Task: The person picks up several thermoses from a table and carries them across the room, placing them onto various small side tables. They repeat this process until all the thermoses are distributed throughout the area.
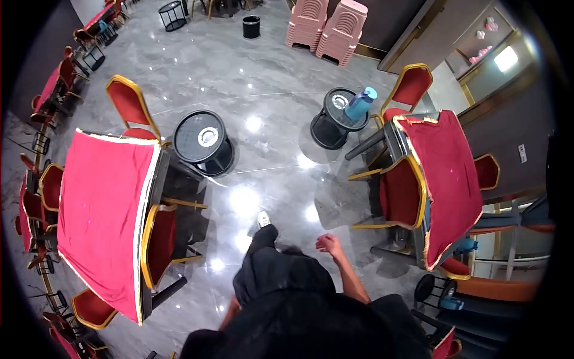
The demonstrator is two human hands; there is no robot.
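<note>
My right hand hangs over the grey tiled floor, to the right of my dark-clothed legs. Its fingers look loosely curled, and whether they hold anything is too small to make out. Of my left arm only a bit of forearm shows beside my dark clothing; the hand itself is hidden. Neither arm touches the furniture. One white shoe is on the floor ahead of me.
Left stands a table with a red cloth, right another red-clothed table, both with red chairs. Ahead are two round black stands, one bearing a blue bottle. Pink stools are stacked beyond, near a black bin.
</note>
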